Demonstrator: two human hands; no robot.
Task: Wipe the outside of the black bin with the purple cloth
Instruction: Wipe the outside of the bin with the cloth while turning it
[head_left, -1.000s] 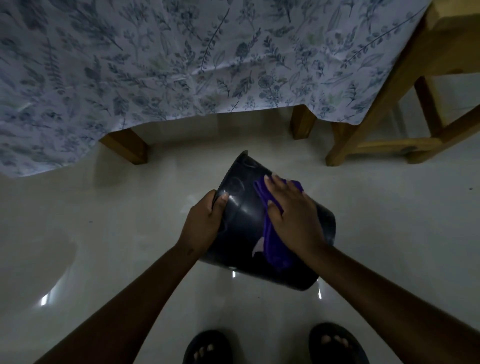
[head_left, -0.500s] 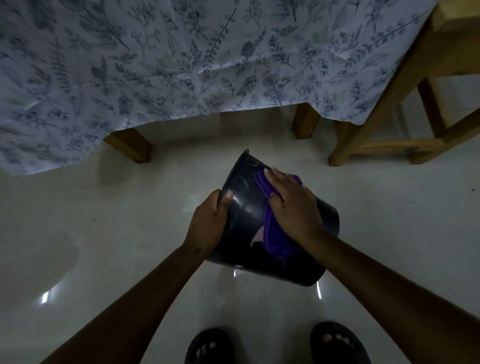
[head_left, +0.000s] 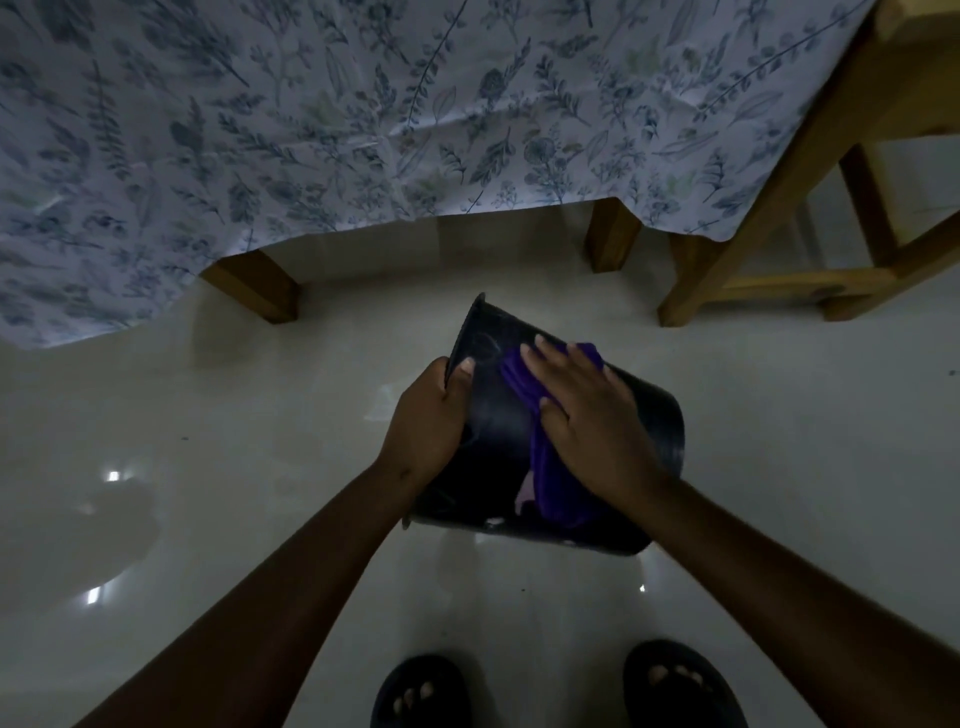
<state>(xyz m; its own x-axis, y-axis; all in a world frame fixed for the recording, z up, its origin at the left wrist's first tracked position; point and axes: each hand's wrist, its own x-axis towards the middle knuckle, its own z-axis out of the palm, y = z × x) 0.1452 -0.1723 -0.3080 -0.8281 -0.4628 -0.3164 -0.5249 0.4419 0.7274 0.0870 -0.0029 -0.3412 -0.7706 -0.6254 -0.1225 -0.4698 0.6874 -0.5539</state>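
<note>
The black bin (head_left: 501, 415) is tilted above the floor, its rim toward the left and its base to the right. My left hand (head_left: 426, 423) grips the rim, thumb on the outer wall. My right hand (head_left: 587, 415) lies flat on the bin's side and presses the purple cloth (head_left: 545, 483) against it. The cloth shows above my fingers and hangs down below my palm; its middle is hidden under the hand.
A table with a leaf-patterned cloth (head_left: 363, 130) and wooden legs (head_left: 260, 288) stands just beyond the bin. A wooden stool (head_left: 779, 208) is at the right. The floor (head_left: 208, 467) is glossy pale tile. My feet in dark sandals (head_left: 421, 691) are below the bin.
My right hand has slid the cloth a little across the bin's side toward the rim. The bin has lifted and tilted slightly. My left hand keeps its grip.
</note>
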